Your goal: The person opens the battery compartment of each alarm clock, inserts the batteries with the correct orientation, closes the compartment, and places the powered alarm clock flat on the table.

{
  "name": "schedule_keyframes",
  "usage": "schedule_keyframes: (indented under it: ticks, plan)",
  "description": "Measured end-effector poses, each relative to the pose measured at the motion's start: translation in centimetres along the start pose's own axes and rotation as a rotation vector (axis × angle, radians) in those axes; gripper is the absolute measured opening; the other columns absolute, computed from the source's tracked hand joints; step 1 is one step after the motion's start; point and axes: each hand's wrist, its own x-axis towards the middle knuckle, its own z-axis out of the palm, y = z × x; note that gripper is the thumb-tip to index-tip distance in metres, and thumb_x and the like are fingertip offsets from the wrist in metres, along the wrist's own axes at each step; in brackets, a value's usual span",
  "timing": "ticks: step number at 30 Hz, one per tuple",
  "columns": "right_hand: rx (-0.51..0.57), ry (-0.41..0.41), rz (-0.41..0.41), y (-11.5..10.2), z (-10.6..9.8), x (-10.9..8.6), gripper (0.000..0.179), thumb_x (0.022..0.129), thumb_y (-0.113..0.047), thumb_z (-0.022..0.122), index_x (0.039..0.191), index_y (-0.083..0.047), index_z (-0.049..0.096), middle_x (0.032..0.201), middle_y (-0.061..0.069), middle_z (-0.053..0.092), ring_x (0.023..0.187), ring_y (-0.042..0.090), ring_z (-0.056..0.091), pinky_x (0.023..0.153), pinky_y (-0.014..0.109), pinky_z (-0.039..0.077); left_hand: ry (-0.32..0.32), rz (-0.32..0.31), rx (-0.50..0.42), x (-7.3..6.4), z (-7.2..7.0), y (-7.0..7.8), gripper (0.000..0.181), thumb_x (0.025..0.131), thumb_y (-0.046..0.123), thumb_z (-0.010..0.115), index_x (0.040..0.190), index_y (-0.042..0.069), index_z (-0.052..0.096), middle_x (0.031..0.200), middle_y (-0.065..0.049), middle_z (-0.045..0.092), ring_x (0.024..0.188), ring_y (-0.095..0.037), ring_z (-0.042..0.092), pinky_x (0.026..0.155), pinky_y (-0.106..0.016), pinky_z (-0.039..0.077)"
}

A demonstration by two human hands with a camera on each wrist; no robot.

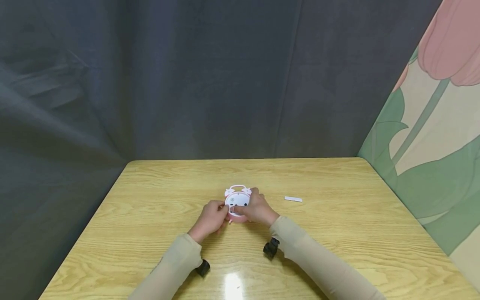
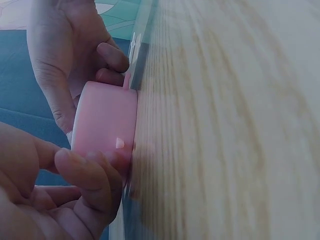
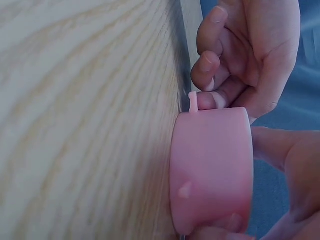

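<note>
A pink and white twin-bell alarm clock point(image 1: 240, 198) lies flat on the table, its white back facing up and its bells and handle toward the far side. My left hand point(image 1: 211, 217) grips the clock's left edge between thumb and fingers. From the right, my right hand point(image 1: 260, 209) holds the other side, with its thumb across the back panel. The clock's pink side wall point(image 2: 105, 115) and small feet show in both wrist views. What lies under the right thumb is hidden.
A small white strip point(image 1: 293, 199), shaped like a battery cover, lies on the wooden table point(image 1: 157, 187) to the clock's right. A dark curtain point(image 1: 225, 83) hangs behind the table. The right wall point(image 1: 431, 166) has a tulip pattern.
</note>
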Motion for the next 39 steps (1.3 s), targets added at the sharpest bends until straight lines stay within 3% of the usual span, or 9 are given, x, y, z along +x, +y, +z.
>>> schedule_keyframes:
  ticks: [18, 25, 27, 31, 34, 37, 39]
  plan:
    - [0.029, 0.066, -0.001, 0.3, 0.7, 0.5, 0.097, 0.071, -0.034, 0.087, 0.141, 0.006, 0.033, 0.120, 0.027, 0.052, 0.100, 0.032, 0.057, 0.090, 0.045, 0.052, 0.004, 0.001, 0.014, 0.0, 0.0, 0.1, 0.028, 0.098, 0.012, 0.042, 0.088, 0.001, 0.065, 0.058, -0.009, 0.058, 0.035, -0.011, 0.042, 0.035, -0.023, 0.038]
    - [0.045, 0.062, 0.002, 0.7, 0.7, 0.5, 0.095, 0.075, -0.034, 0.086, 0.144, 0.003, 0.032, 0.127, 0.028, 0.051, 0.112, 0.035, 0.056, 0.098, 0.047, 0.049, 0.013, -0.004, 0.032, 0.1, 0.0, 0.1, 0.029, 0.099, 0.012, 0.041, 0.086, 0.002, 0.065, 0.058, -0.008, 0.057, 0.034, -0.011, 0.042, 0.035, -0.024, 0.038]
    - [0.060, 0.055, -0.007, 0.7, 0.5, 0.5, 0.093, 0.076, -0.033, 0.087, 0.142, 0.004, 0.033, 0.126, 0.028, 0.052, 0.108, 0.032, 0.056, 0.095, 0.044, 0.050, 0.017, -0.003, 0.036, 0.1, 0.0, 0.2, 0.029, 0.099, 0.012, 0.041, 0.086, 0.002, 0.065, 0.058, -0.008, 0.057, 0.034, -0.010, 0.042, 0.035, -0.023, 0.038]
    - [0.168, 0.006, -0.030, 1.0, 0.2, 0.7, 0.086, 0.078, -0.023, 0.086, 0.140, 0.006, 0.034, 0.123, 0.026, 0.054, 0.089, 0.027, 0.061, 0.072, 0.037, 0.056, 0.018, -0.001, 0.026, 0.1, 0.0, 0.1, 0.028, 0.099, 0.012, 0.041, 0.089, 0.002, 0.066, 0.059, -0.008, 0.058, 0.034, -0.010, 0.041, 0.034, -0.023, 0.038]
    - [0.253, -0.048, -0.038, 1.3, -0.2, 0.9, 0.081, 0.080, -0.014, 0.083, 0.141, 0.006, 0.032, 0.127, 0.025, 0.054, 0.093, 0.025, 0.062, 0.068, 0.030, 0.054, 0.019, 0.005, 0.017, 0.0, 0.0, 0.1, 0.028, 0.099, 0.012, 0.042, 0.089, 0.001, 0.067, 0.059, -0.010, 0.059, 0.034, -0.010, 0.042, 0.034, -0.024, 0.038]
    - [0.327, -0.099, -0.028, 1.7, -0.5, 1.0, 0.078, 0.083, -0.007, 0.079, 0.143, 0.004, 0.031, 0.130, 0.024, 0.056, 0.101, 0.022, 0.061, 0.073, 0.028, 0.053, 0.021, 0.006, 0.011, -0.1, 0.0, 0.0, 0.029, 0.099, 0.012, 0.042, 0.089, 0.001, 0.067, 0.059, -0.010, 0.059, 0.034, -0.010, 0.042, 0.034, -0.024, 0.038]
    - [0.373, -0.130, -0.017, 1.9, -0.7, 1.1, 0.075, 0.084, -0.004, 0.077, 0.144, 0.002, 0.032, 0.125, 0.022, 0.059, 0.093, 0.020, 0.062, 0.068, 0.027, 0.053, 0.023, 0.004, 0.009, -0.1, 0.0, 0.0, 0.029, 0.099, 0.011, 0.042, 0.088, 0.000, 0.067, 0.061, -0.010, 0.060, 0.034, -0.010, 0.042, 0.034, -0.024, 0.038]
